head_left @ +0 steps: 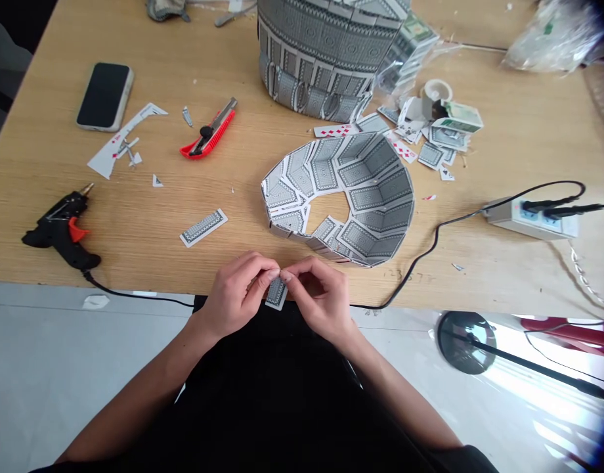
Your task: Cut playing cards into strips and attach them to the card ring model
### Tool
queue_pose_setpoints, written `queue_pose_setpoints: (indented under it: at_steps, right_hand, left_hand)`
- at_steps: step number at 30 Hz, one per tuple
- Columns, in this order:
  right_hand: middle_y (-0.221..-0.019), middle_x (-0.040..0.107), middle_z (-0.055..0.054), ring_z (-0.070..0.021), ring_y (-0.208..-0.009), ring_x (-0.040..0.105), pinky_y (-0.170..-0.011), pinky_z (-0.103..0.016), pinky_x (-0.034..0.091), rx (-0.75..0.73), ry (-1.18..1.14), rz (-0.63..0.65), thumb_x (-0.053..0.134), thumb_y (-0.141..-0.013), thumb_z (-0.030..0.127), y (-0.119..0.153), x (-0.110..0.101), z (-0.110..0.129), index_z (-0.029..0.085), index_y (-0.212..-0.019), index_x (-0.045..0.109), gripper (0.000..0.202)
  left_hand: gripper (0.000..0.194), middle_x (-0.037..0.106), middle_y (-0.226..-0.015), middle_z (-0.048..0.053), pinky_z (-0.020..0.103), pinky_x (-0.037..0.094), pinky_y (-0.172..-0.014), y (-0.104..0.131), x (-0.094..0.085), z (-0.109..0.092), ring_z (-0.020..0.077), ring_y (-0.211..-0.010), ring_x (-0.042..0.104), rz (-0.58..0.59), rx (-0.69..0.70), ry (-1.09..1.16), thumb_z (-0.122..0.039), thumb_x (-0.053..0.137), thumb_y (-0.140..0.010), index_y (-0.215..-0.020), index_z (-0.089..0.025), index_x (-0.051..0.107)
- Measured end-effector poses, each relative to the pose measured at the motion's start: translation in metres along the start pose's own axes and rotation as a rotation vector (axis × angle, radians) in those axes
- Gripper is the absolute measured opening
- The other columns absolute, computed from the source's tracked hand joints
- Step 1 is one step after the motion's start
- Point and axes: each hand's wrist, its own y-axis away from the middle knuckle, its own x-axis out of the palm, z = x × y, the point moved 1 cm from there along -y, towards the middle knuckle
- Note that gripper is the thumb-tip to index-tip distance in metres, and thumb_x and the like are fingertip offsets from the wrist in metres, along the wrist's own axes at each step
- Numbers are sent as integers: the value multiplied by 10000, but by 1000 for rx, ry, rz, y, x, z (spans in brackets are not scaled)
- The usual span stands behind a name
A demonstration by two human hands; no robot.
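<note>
Between my left hand [243,286] and my right hand [322,292] is a narrow playing card strip [276,295], its patterned back showing. Both hands pinch its upper end at the table's front edge, thumbs and forefingers meeting. Just beyond them sits an open ring-shaped piece built from playing cards [381,190], with a hole in its base. To the left, a second card strip [203,227] lies flat on the table. A black hot glue gun [63,230] with an orange trigger rests on its side at the far left.
A large card-built structure [326,59] stands at the back, with loose cards [432,156] and a tape roll [437,90] beside it. A red utility knife [209,133], a phone [105,96] and scraps lie left. A cable runs from the power strip [531,218] along the front edge.
</note>
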Motion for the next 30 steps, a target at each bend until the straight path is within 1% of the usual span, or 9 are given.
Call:
queue_pose_setpoints:
  at_steps: [3, 7, 12, 18, 21, 23, 25, 28, 30]
  right_hand:
    - [-801, 766, -34, -147, -659, 679, -592, -269, 549, 165, -199, -18, 805, -960, 435, -2, 1, 2, 202, -892, 738, 252]
    - [-752, 743, -20, -133, -616, 646, -559, -249, 535, 213, -229, -55, 843, -907, 524, -5, 3, 4, 198, -847, 724, 352]
    - [-769, 728, -21, -136, -641, 638, -570, -255, 511, 132, -139, 12, 792, -962, 494, -4, 3, 2, 201, -876, 709, 317]
    - [-687, 563, 18, -118, -626, 491, -610, -288, 393, -94, 123, 160, 609, -1089, 338, -7, -2, 6, 206, -782, 621, 334]
    - [-685, 548, 21, -117, -628, 475, -611, -288, 378, -65, 71, 211, 609, -1092, 358, -7, -4, 8, 203, -755, 597, 371]
    - [-679, 544, 22, -116, -623, 463, -596, -283, 369, -3, 11, 180, 632, -1081, 404, -7, -4, 8, 202, -752, 607, 387]
    - [-664, 549, 23, -114, -606, 462, -575, -274, 370, 74, -67, 113, 652, -1066, 457, -7, -4, 7, 200, -754, 622, 405]
    - [-643, 596, 17, -116, -578, 509, -550, -260, 418, 175, -181, 38, 668, -1048, 517, -9, -5, 7, 201, -755, 636, 432]
    - [-645, 634, 7, -121, -576, 553, -551, -255, 459, 194, -210, 28, 679, -1043, 522, -12, -5, 8, 199, -765, 653, 427]
  left_hand:
    - [141, 727, -888, 15, 254, 523, -735, -1, -1, -1, 130, -779, 675, -16, -48, 38, -168, 562, -1094, -1026, -206, 679]
    - [47, 732, -909, 20, 266, 532, -755, -1, -3, -3, 148, -814, 684, -14, -65, 65, -213, 637, -1059, -1028, -206, 671]
    - [99, 683, -839, -1, 251, 491, -678, -1, -4, -2, 133, -742, 635, -6, -73, 78, -195, 630, -1057, -961, -212, 647]
    - [140, 625, -845, 2, 264, 469, -707, -3, -7, -1, 136, -756, 593, 83, -27, 57, -157, 553, -1077, -959, -206, 610]
    - [170, 604, -826, -1, 267, 464, -700, -2, -7, -2, 137, -745, 583, 116, -32, 74, -171, 537, -1085, -931, -208, 598]
    - [177, 612, -814, -5, 264, 465, -681, -1, -7, 0, 131, -719, 577, 111, -81, 118, -210, 556, -1092, -923, -209, 610]
    - [128, 661, -844, 2, 256, 492, -671, 1, -8, 3, 130, -723, 612, 84, -155, 222, -259, 574, -1099, -1012, -215, 657]
    - [179, 749, -955, 37, 259, 582, -733, 3, -14, 9, 162, -845, 722, 54, -212, 457, -288, 595, -1097, -1240, -236, 689]
    - [185, 777, -1006, 55, 261, 618, -768, 3, -19, 12, 177, -909, 755, 76, -199, 553, -263, 647, -1068, -1233, -239, 726]
